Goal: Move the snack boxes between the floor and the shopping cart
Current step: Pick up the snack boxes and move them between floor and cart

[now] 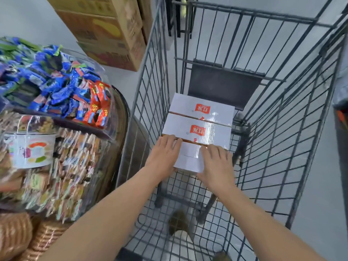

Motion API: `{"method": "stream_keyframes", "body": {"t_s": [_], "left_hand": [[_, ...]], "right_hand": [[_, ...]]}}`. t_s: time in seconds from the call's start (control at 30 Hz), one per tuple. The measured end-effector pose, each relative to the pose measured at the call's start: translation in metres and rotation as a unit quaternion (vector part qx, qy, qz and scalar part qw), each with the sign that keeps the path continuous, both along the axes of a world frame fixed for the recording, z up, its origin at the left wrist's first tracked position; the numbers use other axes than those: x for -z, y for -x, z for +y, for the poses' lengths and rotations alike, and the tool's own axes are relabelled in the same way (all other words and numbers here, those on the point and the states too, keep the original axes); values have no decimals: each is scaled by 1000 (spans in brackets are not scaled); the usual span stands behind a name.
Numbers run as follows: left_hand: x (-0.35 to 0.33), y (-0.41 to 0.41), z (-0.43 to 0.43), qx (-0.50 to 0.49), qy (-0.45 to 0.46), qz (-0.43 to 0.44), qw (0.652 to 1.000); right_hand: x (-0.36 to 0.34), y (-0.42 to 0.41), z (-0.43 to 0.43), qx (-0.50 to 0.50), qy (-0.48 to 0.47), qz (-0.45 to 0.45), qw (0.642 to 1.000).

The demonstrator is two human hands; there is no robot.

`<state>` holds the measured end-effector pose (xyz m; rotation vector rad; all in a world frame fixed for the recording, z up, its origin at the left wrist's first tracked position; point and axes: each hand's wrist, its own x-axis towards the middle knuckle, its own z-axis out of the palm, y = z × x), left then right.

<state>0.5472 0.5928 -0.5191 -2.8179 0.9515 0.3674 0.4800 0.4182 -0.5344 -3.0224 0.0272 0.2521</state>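
A white snack box point(197, 121) with two red logos and clear tape lies inside the grey wire shopping cart point(143, 102), against its left side and toward the far end. My left hand point(163, 155) lies on the box's near left corner, fingers straight. Over the near right corner rests my right hand point(216, 166), its fingers also straight and spread on the top. Both forearms reach down into the cart from the near edge. The box's underside and near face are hidden.
A round clear display bin point(62, 132) full of wrapped snacks stands close on the left. Stacked brown cartons point(105, 34) sit on the floor beyond the cart's left side. A dark folded seat flap point(224, 87) is at the cart's far end. Woven baskets point(24, 240) lie bottom left.
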Motion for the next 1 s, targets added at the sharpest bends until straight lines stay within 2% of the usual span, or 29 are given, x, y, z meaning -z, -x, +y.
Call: {"method": "stream_keyframes", "body": {"t_s": [0.13, 0.33, 0.53, 0.7, 0.87, 1.0], "left_hand": [[5, 2, -2, -20, 12, 5, 1000], [3, 7, 3, -26, 15, 15, 999], [-51, 18, 6, -84, 105, 2, 991], [-125, 33, 14, -176, 218, -36, 959], [-192, 75, 31, -244, 248, -114, 931], [-245, 137, 55, -335, 246, -186, 890]], "right_hand": [[3, 3, -5, -6, -2, -17, 1000], [-11, 6, -13, -11, 9, 12, 1000], [-65, -4, -7, -19, 2, -3, 1000], [-137, -21, 12, -59, -40, -65, 995], [-201, -18, 37, -141, -76, -94, 983], [-257, 13, 68, -229, -138, -161, 950]]}}
